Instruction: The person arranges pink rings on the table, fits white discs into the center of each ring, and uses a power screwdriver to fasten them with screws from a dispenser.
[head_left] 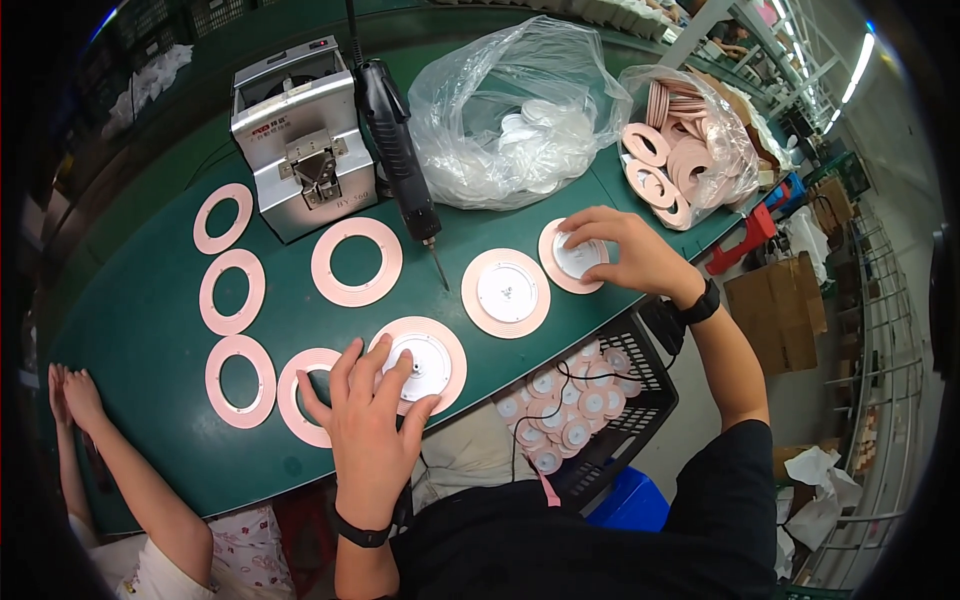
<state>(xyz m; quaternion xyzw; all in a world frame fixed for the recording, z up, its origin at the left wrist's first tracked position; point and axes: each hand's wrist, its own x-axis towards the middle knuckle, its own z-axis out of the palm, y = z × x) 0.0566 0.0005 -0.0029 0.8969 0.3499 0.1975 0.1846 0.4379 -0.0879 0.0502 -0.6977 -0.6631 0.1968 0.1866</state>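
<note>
My left hand [375,420] lies with spread fingers over a pink ring with a white disc [432,362] in its middle; its fingertips touch the disc. Part of that disc is hidden under the fingers. Beside the same hand, partly covered by it, is a bare pink ring [292,405]. Over at the right, my right hand [640,252] has thumb and fingers curled about the rim of a white disc [575,255], which sits inside another pink ring [550,272]. Between the hands rests a further ring with a white disc [507,292], untouched.
Several bare pink rings [240,382] lie at left. A screw feeder [305,150] and hanging electric screwdriver [395,150] stand behind. Plastic bags hold white discs [545,140] and pink rings [690,165]. Below the edge is a black crate [640,400] of assembled pieces. Another person's hands [75,395] are far left.
</note>
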